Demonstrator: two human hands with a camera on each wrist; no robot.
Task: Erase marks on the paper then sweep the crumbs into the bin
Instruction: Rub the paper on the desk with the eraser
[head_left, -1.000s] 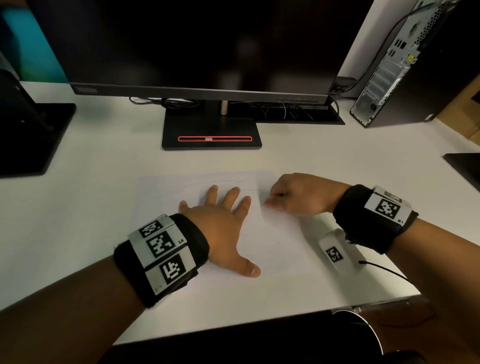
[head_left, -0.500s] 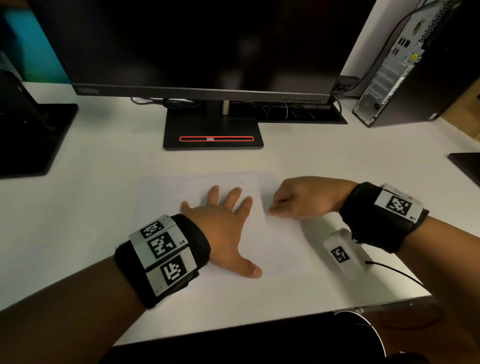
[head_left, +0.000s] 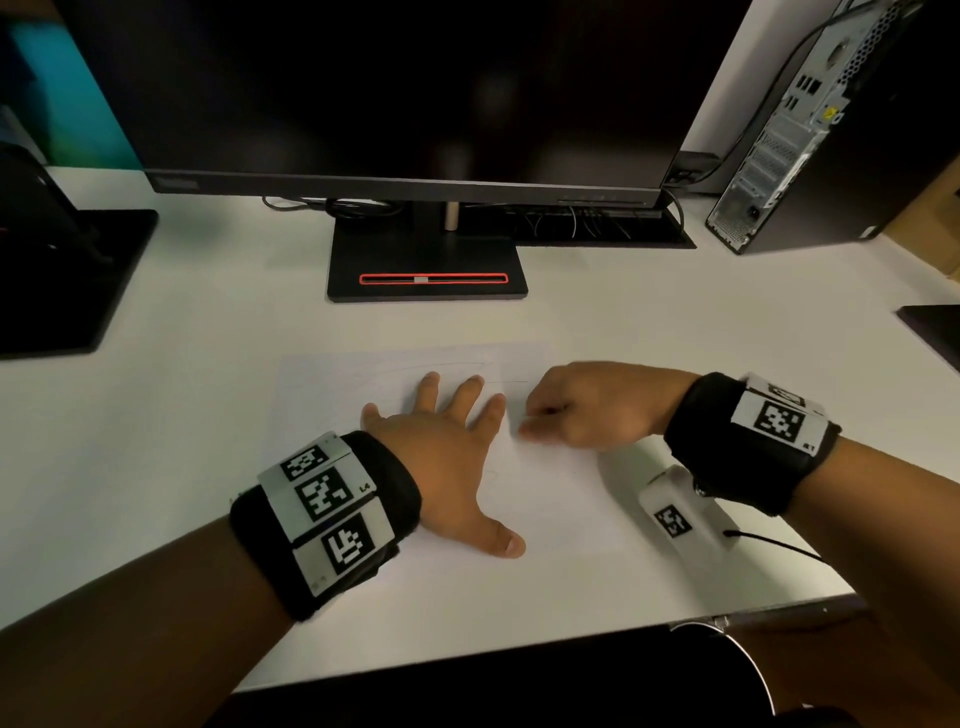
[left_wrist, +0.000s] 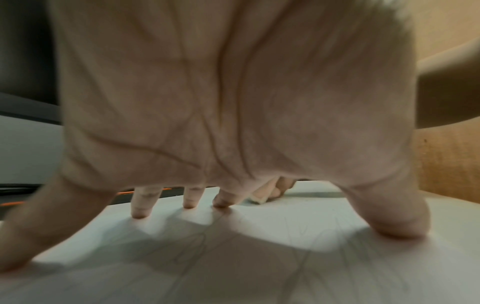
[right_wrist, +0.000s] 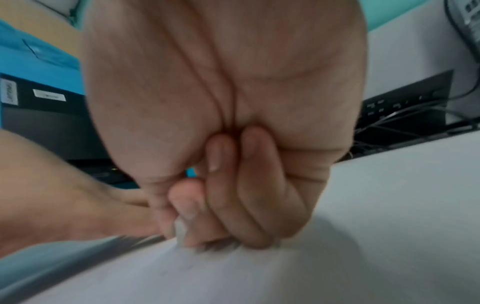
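Observation:
A white sheet of paper (head_left: 332, 400) lies on the white desk (head_left: 182, 467) in front of me. Faint pencil marks (left_wrist: 298, 267) cross it under my left palm. My left hand (head_left: 452, 447) lies flat on the sheet with fingers spread and presses it down. Just right of that hand, my right hand (head_left: 535, 423) is curled, knuckles up. It pinches a small white eraser (right_wrist: 179, 230) against the paper; the eraser (left_wrist: 258, 198) also shows beyond my left fingers. In the head view the eraser is hidden by the fingers. I see no crumbs.
A black monitor stand (head_left: 426, 270) sits behind the paper, and a cable tray (head_left: 587, 223) lies to its right. A computer tower (head_left: 810, 130) stands at the back right and another black stand (head_left: 67, 280) at the left. A curved metal rim (head_left: 753, 654) shows below the desk's front edge.
My right hand has made small back-and-forth shifts on the paper, ending slightly to the left. The left hand has stayed flat in place.

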